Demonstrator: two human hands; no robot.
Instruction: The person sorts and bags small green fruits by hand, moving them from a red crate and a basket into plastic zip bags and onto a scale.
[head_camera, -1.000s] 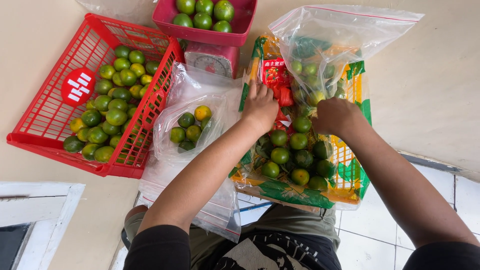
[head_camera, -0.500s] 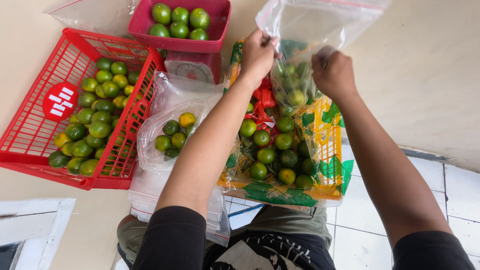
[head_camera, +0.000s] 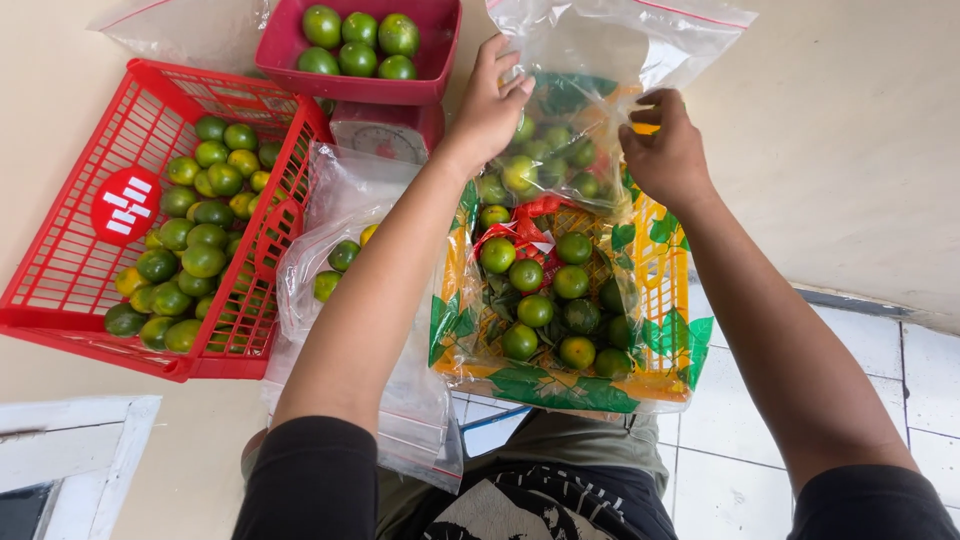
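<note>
1. The left hand (head_camera: 488, 108) is pinching the left edge of a clear plastic bag (head_camera: 600, 60), fingers clenched on it.
2. The right hand (head_camera: 665, 150) is gripping the bag's right side.
3. The bag is hanging over a yellow sack of green citrus (head_camera: 545, 300), right of the red basket (head_camera: 70, 270).

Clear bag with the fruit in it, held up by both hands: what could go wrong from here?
1. The left hand and right hand pinch only the sides of the clear bag, and its fruit sags low; the film could slip and drop.
2. It hangs over the yellow box, so falling fruit might bounce out onto the floor.
3. The left forearm crosses the loose bags beside the red basket and may drag them.
</note>
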